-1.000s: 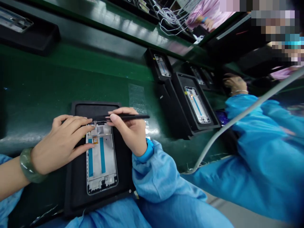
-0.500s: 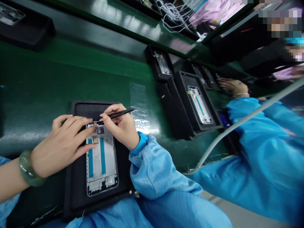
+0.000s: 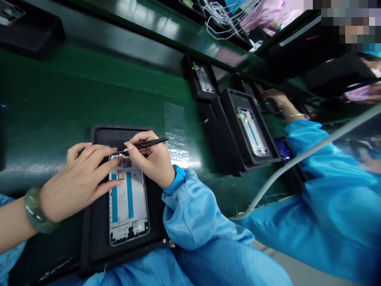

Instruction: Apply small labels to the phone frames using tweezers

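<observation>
In the head view, the right hand [image 3: 153, 161] pinches a slim black tool [image 3: 159, 141] over the top end of a phone frame [image 3: 122, 202], which lies in a black tray [image 3: 95, 232] near the edge of the green surface [image 3: 104, 99]. The left hand [image 3: 79, 178], fingers spread and unclenched, rests its fingertips at the frame's upper left.
</observation>
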### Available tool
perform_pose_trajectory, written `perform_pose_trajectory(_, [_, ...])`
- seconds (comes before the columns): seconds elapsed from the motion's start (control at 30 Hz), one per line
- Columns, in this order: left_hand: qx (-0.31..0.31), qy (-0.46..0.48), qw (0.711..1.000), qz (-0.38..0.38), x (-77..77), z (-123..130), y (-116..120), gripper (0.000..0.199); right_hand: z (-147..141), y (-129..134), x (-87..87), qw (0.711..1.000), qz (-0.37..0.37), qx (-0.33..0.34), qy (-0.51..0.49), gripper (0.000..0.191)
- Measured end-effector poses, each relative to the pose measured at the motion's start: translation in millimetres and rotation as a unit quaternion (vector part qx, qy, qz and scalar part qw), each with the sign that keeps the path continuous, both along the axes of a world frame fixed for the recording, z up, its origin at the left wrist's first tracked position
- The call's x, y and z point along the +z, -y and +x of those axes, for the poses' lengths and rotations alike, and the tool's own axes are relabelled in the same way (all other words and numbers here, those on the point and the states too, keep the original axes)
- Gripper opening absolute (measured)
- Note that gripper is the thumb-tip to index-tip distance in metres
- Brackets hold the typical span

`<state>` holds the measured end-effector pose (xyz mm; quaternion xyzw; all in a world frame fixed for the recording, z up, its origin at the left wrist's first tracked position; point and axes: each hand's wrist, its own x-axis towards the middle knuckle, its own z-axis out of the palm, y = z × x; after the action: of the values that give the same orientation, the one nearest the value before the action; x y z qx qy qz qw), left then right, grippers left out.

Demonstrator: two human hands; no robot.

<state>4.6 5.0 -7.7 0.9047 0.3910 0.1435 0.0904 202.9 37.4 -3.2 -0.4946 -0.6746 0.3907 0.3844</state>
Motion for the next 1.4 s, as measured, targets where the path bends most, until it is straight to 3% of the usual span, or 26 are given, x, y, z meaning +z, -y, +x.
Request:
perform_pose_trajectory(0.23, [-0.003,0.008,1.000,0.007,-0.1,-0.1,0.0,0.041,-5.5,2.1,6.2,0.996,0.067,0.015,0.054,0.002])
perform_pose_trajectory(0.37, [0.002,0.011,1.000,0.001,-0.5,-0.8,0.0,0.041,-5.4,0.8,5.8,0.999,0.039,0.015,0.031,0.006])
perform_pose_trajectory(0.53, [0.007,0.018,1.000,-0.015,-1.3,-0.9,0.1,0.042,-7.1,1.3,7.4,0.994,0.073,0.012,0.076,0.003])
perform_pose_trajectory(0.7, [0.010,0.017,1.000,-0.009,-1.9,-0.5,-0.2,0.047,-6.4,2.0,6.9,0.997,0.055,0.018,0.057,0.005])
perform_pose_trajectory(0.87, [0.003,0.012,1.000,-0.004,-2.0,-0.5,-0.7,0.049,-5.6,3.9,5.1,0.991,0.109,0.011,0.074,0.003])
perform_pose_trajectory(1.07, [0.006,0.014,1.000,-0.005,0.2,0.4,-0.8,0.046,-4.4,4.8,5.6,0.994,0.084,-0.003,0.072,0.003])
perform_pose_trajectory(1.27, [0.004,0.009,1.000,0.001,1.3,1.5,-0.2,0.044,-6.9,4.5,4.6,0.984,0.143,0.018,0.106,0.002])
perform_pose_trajectory(1.4, [0.001,0.004,1.000,0.007,1.2,1.3,0.2,0.043,-4.4,3.6,2.9,0.993,0.106,-0.002,0.056,0.003])
